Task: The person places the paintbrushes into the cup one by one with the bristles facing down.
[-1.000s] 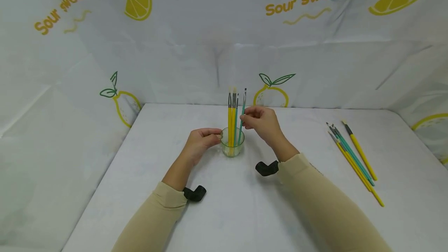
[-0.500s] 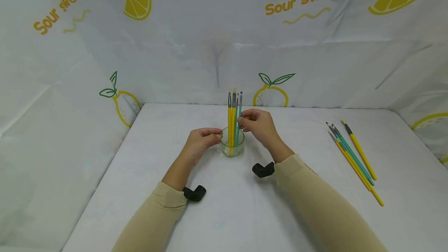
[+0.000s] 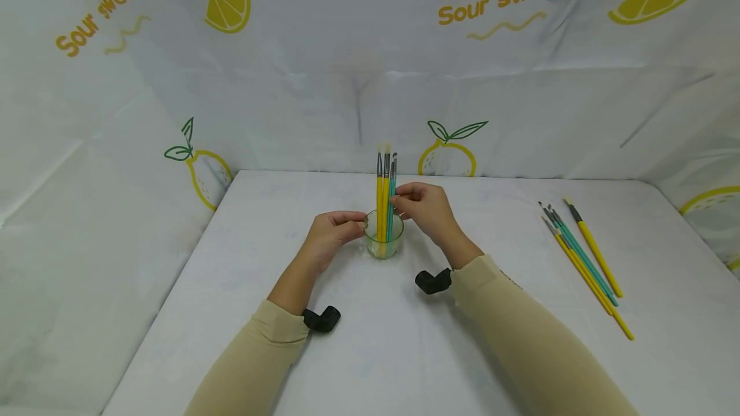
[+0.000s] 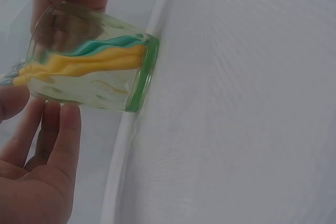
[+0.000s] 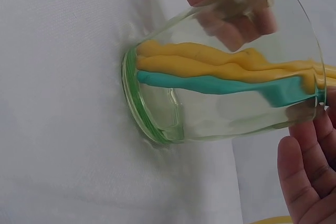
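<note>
A clear glass cup (image 3: 396,244) with a green-tinted base stands upright on the white table. Two yellow paintbrushes (image 3: 379,201) and two teal paintbrushes (image 3: 392,192) stand in it, bristles up. My left hand (image 3: 329,239) holds the cup's left side near the rim, thumb and fingers on the glass. Over the rim's right side, my right hand (image 3: 428,210) pinches a teal paintbrush between thumb and fingers. Through the glass in the left wrist view, the brush handles (image 4: 105,61) reach down to the base. The right wrist view has the right fingers (image 5: 294,166) beside the rim.
On the table's right side lies a loose group of yellow and teal paintbrushes (image 3: 586,262), bristles pointing away. Black wrist-worn devices (image 3: 322,320) hang below both cuffs. A white curtain (image 3: 324,82) printed with lemons rises behind the table's back edge (image 3: 300,172).
My right hand has moved left and slightly down, bringing its teal paintbrush from leaning apart on the right to close against the other brushes. The left hand and cup have stayed in place.
</note>
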`<state>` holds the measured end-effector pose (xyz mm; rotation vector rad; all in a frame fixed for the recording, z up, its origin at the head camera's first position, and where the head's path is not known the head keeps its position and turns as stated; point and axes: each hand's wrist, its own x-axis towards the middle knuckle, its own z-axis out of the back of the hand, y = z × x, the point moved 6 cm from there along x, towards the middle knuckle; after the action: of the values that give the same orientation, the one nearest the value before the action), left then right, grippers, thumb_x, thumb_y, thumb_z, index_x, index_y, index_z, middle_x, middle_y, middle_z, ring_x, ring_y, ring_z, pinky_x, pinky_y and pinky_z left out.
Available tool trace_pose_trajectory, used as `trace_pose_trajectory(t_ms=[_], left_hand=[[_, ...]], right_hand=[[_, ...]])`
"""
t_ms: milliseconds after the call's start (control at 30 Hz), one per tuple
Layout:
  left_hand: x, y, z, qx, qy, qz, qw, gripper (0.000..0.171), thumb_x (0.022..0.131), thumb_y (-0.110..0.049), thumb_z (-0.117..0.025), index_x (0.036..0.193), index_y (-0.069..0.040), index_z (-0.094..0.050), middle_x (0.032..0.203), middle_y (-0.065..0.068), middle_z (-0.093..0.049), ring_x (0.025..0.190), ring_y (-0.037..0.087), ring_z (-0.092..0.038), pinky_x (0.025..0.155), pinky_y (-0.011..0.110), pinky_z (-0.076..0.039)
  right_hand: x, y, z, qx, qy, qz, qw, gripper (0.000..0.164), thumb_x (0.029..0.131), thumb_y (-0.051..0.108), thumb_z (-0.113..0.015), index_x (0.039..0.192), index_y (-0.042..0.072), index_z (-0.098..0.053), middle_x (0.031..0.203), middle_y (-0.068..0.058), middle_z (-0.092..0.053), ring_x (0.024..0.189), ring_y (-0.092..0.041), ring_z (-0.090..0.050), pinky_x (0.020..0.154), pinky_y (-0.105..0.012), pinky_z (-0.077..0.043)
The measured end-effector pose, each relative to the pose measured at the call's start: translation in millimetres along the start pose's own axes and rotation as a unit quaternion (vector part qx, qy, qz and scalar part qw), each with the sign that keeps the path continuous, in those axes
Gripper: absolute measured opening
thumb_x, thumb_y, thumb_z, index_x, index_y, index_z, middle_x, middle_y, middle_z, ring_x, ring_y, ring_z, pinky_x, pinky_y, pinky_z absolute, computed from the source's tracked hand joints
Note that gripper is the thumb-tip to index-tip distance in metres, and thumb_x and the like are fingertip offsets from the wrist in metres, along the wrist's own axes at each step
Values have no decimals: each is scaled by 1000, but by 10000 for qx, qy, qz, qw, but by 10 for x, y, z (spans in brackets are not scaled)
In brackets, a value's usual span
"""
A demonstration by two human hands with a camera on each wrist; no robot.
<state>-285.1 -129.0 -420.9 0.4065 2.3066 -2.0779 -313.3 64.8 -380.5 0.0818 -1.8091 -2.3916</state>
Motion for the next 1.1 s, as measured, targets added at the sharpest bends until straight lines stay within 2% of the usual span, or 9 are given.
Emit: trace_pose_trajectory(t_ms=[100,167,500,800,1100], left_hand=[[-7,-8,5,4,-21,-31,10000,28,86,-6,-64,111,5,-65,112,11,-64,97,17,-64,91,29,-52],[-9,-15,1,6,-12,-34,10000,28,86,-6,-64,112,5,-65,113,12,-64,96,16,-64,91,29,-52],[-13,-4,12,95,-16,21,10000,28,85,-8,-64,112,1,-67,116,12,-64,103,21,-63,92,29,-51],[-7,-3,10,91,27,1,10000,31,85,-8,-64,113,4,-65,119,15,-63,104,23,-63,92,30,-51],[-20,-17,5,52,-11,-12,10000,27,86,-6,-63,111,3,-66,115,11,-64,98,18,-65,91,29,-52]], right_hand=[[0,-4,-12,7,20,-43,10000,28,86,28,-68,106,8,-66,98,-8,-70,83,-22,-67,73,-32,-58],[2,-8,-14,5,29,-51,10000,29,86,28,-67,106,8,-66,99,-8,-69,83,-22,-67,73,-32,-58],[0,-24,-22,-11,72,-81,9999,29,85,30,-69,104,9,-67,98,-7,-70,83,-22,-66,73,-31,-58],[0,-36,-23,-29,53,-160,9999,27,86,30,-68,103,9,-67,99,-6,-69,84,-22,-66,74,-31,-57],[-4,-42,-18,-1,42,-162,9999,27,85,29,-68,103,9,-68,99,-6,-70,84,-21,-66,74,-31,-57]])
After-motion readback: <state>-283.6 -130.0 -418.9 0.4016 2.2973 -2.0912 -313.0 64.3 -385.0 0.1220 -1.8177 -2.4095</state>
